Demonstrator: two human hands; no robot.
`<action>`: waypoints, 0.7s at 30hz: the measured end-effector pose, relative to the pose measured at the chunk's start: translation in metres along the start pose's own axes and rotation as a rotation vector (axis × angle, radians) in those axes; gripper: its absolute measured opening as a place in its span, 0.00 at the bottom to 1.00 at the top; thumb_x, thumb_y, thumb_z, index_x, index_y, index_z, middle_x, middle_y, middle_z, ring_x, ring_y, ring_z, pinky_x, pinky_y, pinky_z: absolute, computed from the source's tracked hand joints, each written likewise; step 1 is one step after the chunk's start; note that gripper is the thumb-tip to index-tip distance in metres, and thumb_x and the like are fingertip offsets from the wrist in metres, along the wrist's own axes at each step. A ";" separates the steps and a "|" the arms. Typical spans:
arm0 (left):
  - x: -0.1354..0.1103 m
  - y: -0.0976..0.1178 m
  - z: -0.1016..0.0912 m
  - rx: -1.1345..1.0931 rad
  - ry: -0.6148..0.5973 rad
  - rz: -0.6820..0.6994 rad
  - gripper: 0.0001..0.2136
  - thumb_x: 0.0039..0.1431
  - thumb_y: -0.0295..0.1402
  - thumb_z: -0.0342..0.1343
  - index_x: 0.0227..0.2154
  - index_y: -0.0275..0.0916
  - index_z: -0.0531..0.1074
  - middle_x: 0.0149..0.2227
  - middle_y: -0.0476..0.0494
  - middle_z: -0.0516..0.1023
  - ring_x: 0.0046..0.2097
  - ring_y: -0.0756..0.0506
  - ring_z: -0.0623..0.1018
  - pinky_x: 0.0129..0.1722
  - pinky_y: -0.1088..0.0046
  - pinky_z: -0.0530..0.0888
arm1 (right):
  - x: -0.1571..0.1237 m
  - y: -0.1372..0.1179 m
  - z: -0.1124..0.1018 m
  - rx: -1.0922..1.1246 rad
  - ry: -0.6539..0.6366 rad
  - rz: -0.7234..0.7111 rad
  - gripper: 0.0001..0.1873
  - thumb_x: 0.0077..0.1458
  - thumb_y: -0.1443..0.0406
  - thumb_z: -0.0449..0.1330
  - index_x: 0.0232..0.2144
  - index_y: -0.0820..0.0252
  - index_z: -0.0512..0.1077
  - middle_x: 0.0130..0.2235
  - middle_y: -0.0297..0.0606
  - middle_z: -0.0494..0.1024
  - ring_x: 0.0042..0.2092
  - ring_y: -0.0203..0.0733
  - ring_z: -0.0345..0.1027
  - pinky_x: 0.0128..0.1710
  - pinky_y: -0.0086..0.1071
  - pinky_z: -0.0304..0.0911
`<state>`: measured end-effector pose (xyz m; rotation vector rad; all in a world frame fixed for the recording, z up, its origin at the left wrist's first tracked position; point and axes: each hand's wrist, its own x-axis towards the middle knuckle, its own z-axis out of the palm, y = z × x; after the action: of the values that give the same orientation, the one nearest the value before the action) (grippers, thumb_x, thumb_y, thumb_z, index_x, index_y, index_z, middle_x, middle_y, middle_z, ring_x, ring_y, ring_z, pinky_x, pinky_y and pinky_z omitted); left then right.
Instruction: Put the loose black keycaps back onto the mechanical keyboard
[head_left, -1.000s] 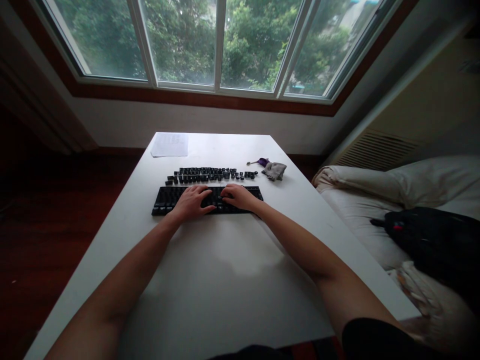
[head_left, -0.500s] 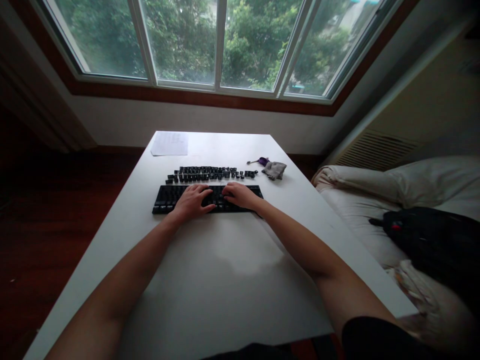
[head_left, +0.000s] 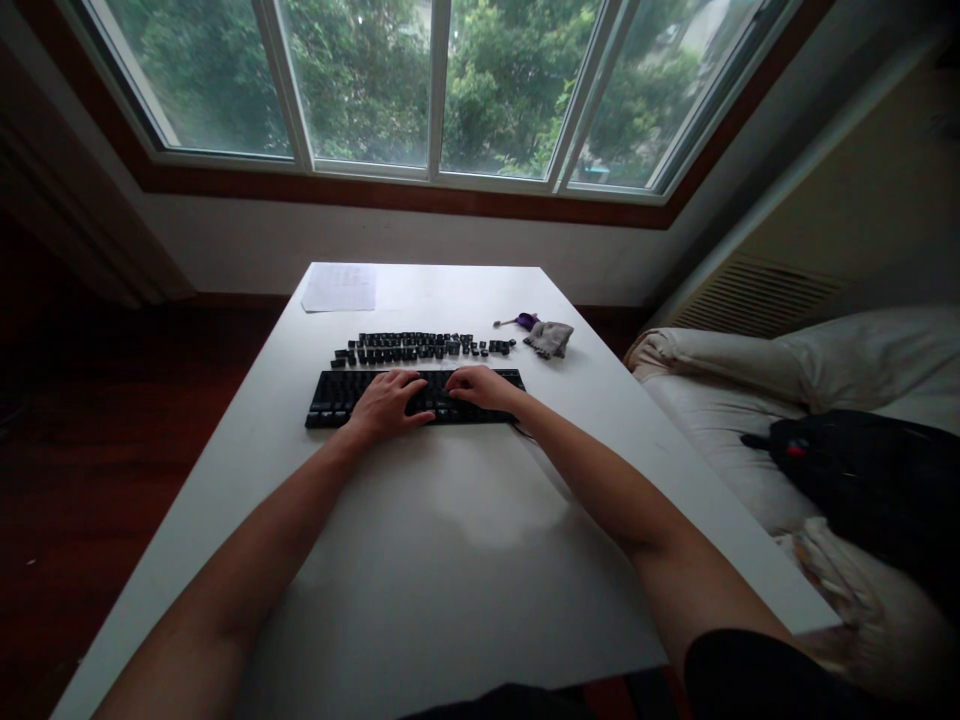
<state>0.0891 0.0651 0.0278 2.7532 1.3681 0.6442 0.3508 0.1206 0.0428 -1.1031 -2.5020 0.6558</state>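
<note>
A black keyboard (head_left: 334,398) lies across the middle of the white table (head_left: 465,560). My left hand (head_left: 386,405) rests flat on its middle keys with the fingers stretched out and holds nothing. My right hand (head_left: 481,388) sits on the keyboard's right half, its fingers bent and drawn together with the tips down on the keys; what is under them is hidden. Just behind the keyboard, several loose black keycaps (head_left: 420,347) lie in rows.
A sheet of paper (head_left: 339,288) lies at the table's far left. A small purple-handled tool (head_left: 523,322) and a crumpled grey cloth (head_left: 550,340) lie at the far right. A bed with a pillow (head_left: 825,365) and a black bag (head_left: 870,480) stands to the right.
Both hands stay on the keyboard. My right hand's fingertips have crept slightly to the right along the keys, and the view has shifted a little.
</note>
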 end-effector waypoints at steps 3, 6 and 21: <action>0.000 0.001 0.000 0.006 0.000 -0.001 0.30 0.59 0.55 0.58 0.59 0.45 0.70 0.61 0.38 0.70 0.61 0.34 0.68 0.63 0.50 0.64 | -0.002 -0.003 0.000 -0.022 0.000 -0.011 0.07 0.58 0.68 0.64 0.39 0.60 0.79 0.32 0.34 0.77 0.33 0.35 0.66 0.34 0.28 0.55; 0.001 0.002 0.001 0.000 -0.001 0.001 0.29 0.59 0.55 0.58 0.59 0.45 0.70 0.60 0.38 0.71 0.61 0.34 0.68 0.62 0.51 0.64 | -0.007 -0.008 0.001 -0.098 0.025 -0.046 0.06 0.58 0.68 0.64 0.39 0.60 0.78 0.35 0.36 0.76 0.35 0.37 0.65 0.36 0.29 0.55; 0.011 0.013 0.006 0.003 -0.009 0.005 0.28 0.60 0.54 0.58 0.58 0.44 0.70 0.58 0.39 0.72 0.59 0.34 0.70 0.60 0.51 0.66 | -0.019 -0.012 -0.008 -0.264 0.040 -0.116 0.08 0.58 0.70 0.62 0.41 0.60 0.75 0.44 0.42 0.74 0.45 0.43 0.67 0.44 0.32 0.58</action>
<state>0.1066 0.0666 0.0287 2.7591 1.3615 0.6300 0.3595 0.1014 0.0538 -1.0343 -2.6485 0.2744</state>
